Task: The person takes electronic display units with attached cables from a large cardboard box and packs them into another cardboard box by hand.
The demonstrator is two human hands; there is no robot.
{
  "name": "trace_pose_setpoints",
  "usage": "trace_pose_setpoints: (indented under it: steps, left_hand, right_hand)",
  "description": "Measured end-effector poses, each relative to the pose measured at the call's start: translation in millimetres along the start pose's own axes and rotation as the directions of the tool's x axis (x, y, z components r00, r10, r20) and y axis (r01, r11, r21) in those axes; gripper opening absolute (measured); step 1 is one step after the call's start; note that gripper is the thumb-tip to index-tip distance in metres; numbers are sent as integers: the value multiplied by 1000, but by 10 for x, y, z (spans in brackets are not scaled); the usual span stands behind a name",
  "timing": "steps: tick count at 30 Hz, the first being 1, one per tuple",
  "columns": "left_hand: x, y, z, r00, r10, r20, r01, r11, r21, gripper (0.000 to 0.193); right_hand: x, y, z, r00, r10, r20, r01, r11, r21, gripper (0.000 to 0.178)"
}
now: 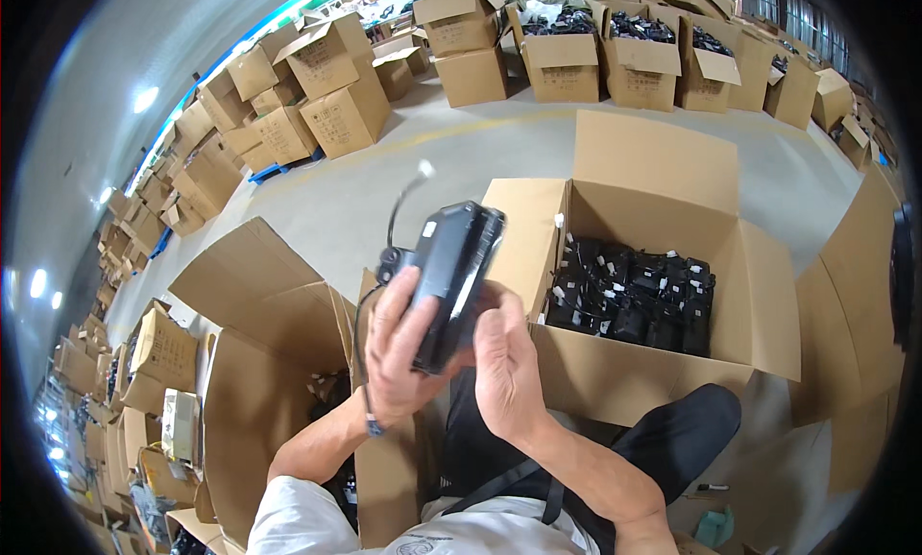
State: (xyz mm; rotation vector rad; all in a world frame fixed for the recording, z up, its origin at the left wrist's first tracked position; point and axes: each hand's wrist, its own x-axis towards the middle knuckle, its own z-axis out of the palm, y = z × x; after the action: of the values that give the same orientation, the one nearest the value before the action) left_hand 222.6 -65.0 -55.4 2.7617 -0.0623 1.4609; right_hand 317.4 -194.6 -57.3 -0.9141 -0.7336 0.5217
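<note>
In front of my chest is a black box-shaped electrical unit (pixel 451 267) with rounded edges, glossy tape or film along one side and a small white label. My left hand (pixel 396 349) grips it from the left, fingers across its face. A black cable (pixel 395 205) rises from its left side and ends in a white plug (pixel 426 170). Another dark lead hangs beside my left wrist. My right hand (pixel 506 363) is closed against the unit's right side, its fingers partly hidden behind it.
An open carton (pixel 663 363) at the right holds several black units with white plugs. Another open carton (pixel 254 401) stands at the left, dark items low inside. More cartons (pixel 346 118) line the far and left sides. A green item (pixel 714 527) lies on the floor, lower right.
</note>
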Motion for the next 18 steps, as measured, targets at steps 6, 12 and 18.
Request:
trace_pose_setpoints:
  steps: [6,12,18]
  left_hand:
    - [281,-67,-104,681,-708,187,533,304,-790,61]
    - [491,191,294,717,-653,245,536,292,-792,55]
    - [970,-11,838,595,-784,176,495,185,-849,37]
  right_hand:
    - [503,-612,-540,878,-478,18,388,690,-610,49]
    - [789,-354,-766,954,-296,-42,240,842,-483,59]
    - [1017,-585,-1105,903,-427,43,399,799,-450,67]
